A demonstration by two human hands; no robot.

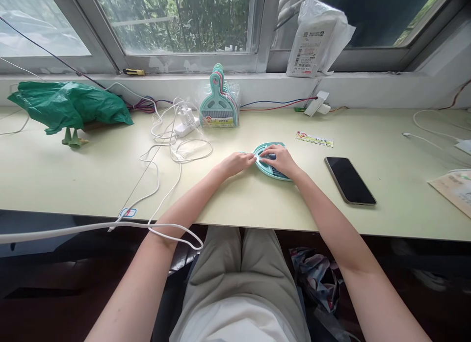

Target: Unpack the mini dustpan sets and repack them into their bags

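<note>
Grey-framed windows (180, 20) are spanning the wall, with foliage showing outside. Below them, the pale yellow-green tabletop (91, 185) is stretching from side to side. A green plastic bag (71, 104) is lying at its left, and a wrapped stack of dustpans (218, 102) is standing against the wall. A single teal dustpan (268, 173) is lying around the middle; the left hand (241, 160) is grasping its handle end, while the right hand (282, 160) is touching it with bent fingers, its grip unclear. A black phone (350, 181) is lying to the right, a printed strip (314, 139) beyond.
</note>
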